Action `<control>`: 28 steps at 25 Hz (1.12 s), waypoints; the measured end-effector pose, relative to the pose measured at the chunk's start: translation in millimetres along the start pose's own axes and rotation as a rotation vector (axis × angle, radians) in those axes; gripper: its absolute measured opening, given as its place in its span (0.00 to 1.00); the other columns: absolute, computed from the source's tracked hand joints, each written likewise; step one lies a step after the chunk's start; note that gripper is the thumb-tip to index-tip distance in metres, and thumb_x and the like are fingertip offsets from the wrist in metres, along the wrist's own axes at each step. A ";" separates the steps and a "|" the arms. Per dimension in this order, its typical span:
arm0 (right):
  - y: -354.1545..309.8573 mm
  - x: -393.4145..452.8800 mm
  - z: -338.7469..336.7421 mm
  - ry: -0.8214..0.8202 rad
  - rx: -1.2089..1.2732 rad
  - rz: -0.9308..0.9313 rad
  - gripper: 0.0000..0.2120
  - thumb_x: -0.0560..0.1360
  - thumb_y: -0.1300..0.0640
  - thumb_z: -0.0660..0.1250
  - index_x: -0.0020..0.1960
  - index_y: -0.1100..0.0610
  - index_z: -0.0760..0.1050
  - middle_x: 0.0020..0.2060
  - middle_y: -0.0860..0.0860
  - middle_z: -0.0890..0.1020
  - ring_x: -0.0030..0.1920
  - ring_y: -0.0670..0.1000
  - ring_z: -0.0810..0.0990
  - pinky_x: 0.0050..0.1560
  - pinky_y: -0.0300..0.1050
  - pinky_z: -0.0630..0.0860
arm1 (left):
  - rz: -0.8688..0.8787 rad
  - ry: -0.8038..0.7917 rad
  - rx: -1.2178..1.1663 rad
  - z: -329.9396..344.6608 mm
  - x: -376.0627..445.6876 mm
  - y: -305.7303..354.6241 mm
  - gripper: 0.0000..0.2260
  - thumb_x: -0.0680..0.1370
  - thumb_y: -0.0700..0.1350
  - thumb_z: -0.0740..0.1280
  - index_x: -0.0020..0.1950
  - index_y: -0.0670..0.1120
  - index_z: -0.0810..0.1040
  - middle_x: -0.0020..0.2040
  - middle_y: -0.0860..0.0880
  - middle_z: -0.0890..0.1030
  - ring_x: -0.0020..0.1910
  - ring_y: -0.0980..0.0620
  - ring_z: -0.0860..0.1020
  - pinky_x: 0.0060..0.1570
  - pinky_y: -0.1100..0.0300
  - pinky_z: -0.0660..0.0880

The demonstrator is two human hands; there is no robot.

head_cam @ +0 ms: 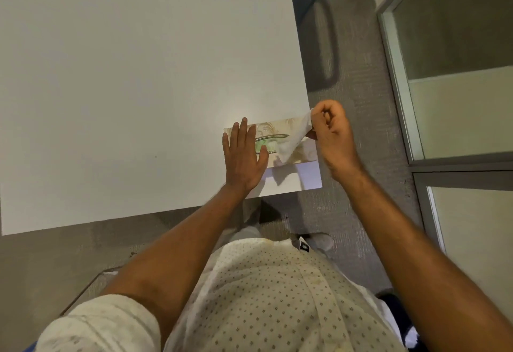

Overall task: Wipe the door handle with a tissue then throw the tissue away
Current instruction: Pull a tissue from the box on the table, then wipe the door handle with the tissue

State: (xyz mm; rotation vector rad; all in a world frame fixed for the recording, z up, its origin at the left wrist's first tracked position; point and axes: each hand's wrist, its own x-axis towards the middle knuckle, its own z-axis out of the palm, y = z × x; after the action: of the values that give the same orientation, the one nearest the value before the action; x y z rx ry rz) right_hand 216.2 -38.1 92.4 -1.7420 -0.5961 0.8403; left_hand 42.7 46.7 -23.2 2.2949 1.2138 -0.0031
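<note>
One tissue [294, 140] between right-hand fingers [319, 114].

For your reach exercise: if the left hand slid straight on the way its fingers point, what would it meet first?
The left hand lies flat on the tissue box, fingers pointing across the table. Past the box's far edge, only bare tabletop shows, so the way looks free, though depth is uncertain.
</note>
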 end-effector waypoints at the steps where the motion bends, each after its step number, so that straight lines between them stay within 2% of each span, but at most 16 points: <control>1: -3.0 -2.1 -5.4 0.027 0.003 -0.011 0.05 0.85 0.56 0.61 0.50 0.49 0.72 0.47 0.53 0.79 0.48 0.50 0.82 0.46 0.45 0.82 | -0.042 0.008 -0.059 -4.4 0.5 12.8 0.24 0.87 0.55 0.57 0.82 0.47 0.66 0.86 0.46 0.57 0.86 0.43 0.53 0.84 0.39 0.45; 2: -5.5 -4.0 -10.7 0.054 -0.005 -0.023 0.05 0.85 0.55 0.60 0.50 0.49 0.71 0.46 0.50 0.79 0.46 0.48 0.83 0.43 0.43 0.82 | -0.075 0.022 -0.169 -10.1 0.1 29.8 0.22 0.87 0.55 0.55 0.79 0.48 0.70 0.84 0.47 0.62 0.85 0.44 0.57 0.85 0.40 0.47; 4: -7.0 -8.2 -24.6 0.112 -0.051 -0.037 0.05 0.85 0.53 0.60 0.51 0.47 0.71 0.45 0.48 0.80 0.43 0.48 0.84 0.39 0.45 0.83 | -0.076 0.025 -0.525 -26.9 -2.1 72.8 0.17 0.86 0.56 0.55 0.69 0.53 0.77 0.74 0.52 0.75 0.75 0.51 0.71 0.80 0.47 0.63; 5: -6.4 -10.7 -33.2 0.146 -0.083 -0.041 0.04 0.85 0.53 0.59 0.52 0.48 0.70 0.45 0.50 0.80 0.43 0.52 0.85 0.38 0.48 0.84 | -0.035 -0.014 -0.701 -35.3 -4.8 95.9 0.15 0.86 0.58 0.55 0.63 0.56 0.78 0.65 0.56 0.79 0.66 0.57 0.76 0.72 0.53 0.72; 6: -6.0 -13.5 -44.8 0.192 -0.109 -0.046 0.03 0.85 0.54 0.60 0.53 0.50 0.71 0.46 0.54 0.80 0.44 0.55 0.84 0.37 0.51 0.83 | 0.030 -0.064 -0.805 -43.0 -6.1 121.3 0.14 0.84 0.61 0.55 0.56 0.59 0.78 0.56 0.60 0.80 0.57 0.61 0.78 0.62 0.60 0.77; 8: -4.8 -20.7 -69.5 0.285 -0.124 -0.061 0.02 0.84 0.59 0.61 0.55 0.54 0.71 0.44 0.54 0.79 0.42 0.51 0.81 0.37 0.49 0.79 | 0.143 -0.156 -0.846 -53.7 -7.8 167.2 0.10 0.83 0.63 0.60 0.49 0.61 0.76 0.47 0.62 0.79 0.47 0.61 0.79 0.48 0.70 0.75; 10: -4.6 -30.2 -99.6 0.385 -0.107 -0.055 0.05 0.83 0.63 0.60 0.56 0.55 0.71 0.43 0.49 0.79 0.40 0.46 0.78 0.37 0.41 0.76 | 0.230 -0.200 -0.795 -52.9 -5.4 204.8 0.06 0.84 0.55 0.70 0.49 0.57 0.78 0.45 0.61 0.80 0.45 0.59 0.80 0.44 0.72 0.75; 11: -4.2 -35.9 -120.5 0.441 -0.089 -0.037 0.06 0.82 0.64 0.60 0.56 0.56 0.71 0.43 0.49 0.79 0.40 0.46 0.78 0.37 0.41 0.75 | 0.278 -0.234 -0.774 -47.1 -3.9 225.4 0.04 0.83 0.51 0.72 0.50 0.54 0.80 0.45 0.60 0.81 0.45 0.60 0.80 0.44 0.72 0.75; 14: -0.3 -52.3 -184.0 0.583 -0.001 0.013 0.06 0.82 0.62 0.60 0.56 0.54 0.71 0.44 0.48 0.80 0.41 0.45 0.80 0.37 0.41 0.77 | 0.333 -0.357 -0.790 -26.5 -2.9 286.0 0.04 0.85 0.45 0.70 0.51 0.49 0.81 0.45 0.57 0.82 0.45 0.62 0.80 0.45 0.70 0.76; 17: 4.6 -68.5 -256.2 0.718 0.141 0.031 0.06 0.83 0.58 0.61 0.51 0.48 0.72 0.40 0.40 0.81 0.40 0.42 0.80 0.38 0.38 0.76 | 0.238 -0.463 -0.930 0.0 -5.4 363.5 0.07 0.86 0.42 0.67 0.50 0.48 0.82 0.44 0.52 0.83 0.44 0.57 0.80 0.45 0.63 0.76; 20: 12.7 -82.9 -330.4 0.737 0.252 0.112 0.06 0.84 0.54 0.64 0.49 0.46 0.75 0.39 0.40 0.82 0.37 0.42 0.80 0.33 0.38 0.75 | 0.195 -0.513 -0.962 35.3 -6.3 443.1 0.09 0.87 0.40 0.65 0.49 0.48 0.81 0.44 0.50 0.82 0.43 0.54 0.79 0.46 0.58 0.75; 23: 24.1 -98.6 -414.7 0.663 0.292 0.196 0.08 0.82 0.50 0.66 0.46 0.43 0.81 0.36 0.45 0.82 0.33 0.45 0.77 0.31 0.40 0.72 | 0.227 -0.576 -0.974 72.5 -10.4 528.9 0.11 0.86 0.38 0.65 0.48 0.50 0.81 0.41 0.55 0.84 0.40 0.58 0.80 0.41 0.64 0.76; 25: 28.1 -110.9 -468.2 0.599 0.329 0.211 0.09 0.81 0.52 0.68 0.45 0.51 0.83 0.34 0.54 0.77 0.30 0.46 0.70 0.31 0.40 0.66 | 0.255 -0.589 -0.979 94.1 -11.5 580.5 0.13 0.86 0.38 0.65 0.46 0.51 0.82 0.39 0.56 0.84 0.38 0.58 0.80 0.39 0.63 0.77; 26: 28.4 -117.4 -497.2 0.573 0.325 0.203 0.10 0.81 0.53 0.69 0.45 0.59 0.83 0.35 0.58 0.74 0.31 0.46 0.68 0.32 0.40 0.65 | 0.269 -0.596 -0.987 104.8 -12.9 608.3 0.13 0.86 0.38 0.65 0.46 0.52 0.82 0.39 0.55 0.84 0.39 0.56 0.80 0.39 0.60 0.78; 28: 29.6 -128.7 -544.7 0.566 0.282 0.194 0.14 0.80 0.55 0.70 0.49 0.67 0.80 0.38 0.60 0.76 0.36 0.48 0.73 0.38 0.41 0.73 | 0.290 -0.612 -0.978 124.8 -13.4 651.5 0.12 0.86 0.39 0.67 0.46 0.51 0.82 0.42 0.51 0.85 0.41 0.50 0.82 0.42 0.54 0.79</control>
State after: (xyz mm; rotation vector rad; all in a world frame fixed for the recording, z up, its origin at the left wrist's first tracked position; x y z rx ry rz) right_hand 559.3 -468.1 199.8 -1.6853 0.0677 0.4914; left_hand 564.6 -313.7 171.5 1.4065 0.3933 -0.0045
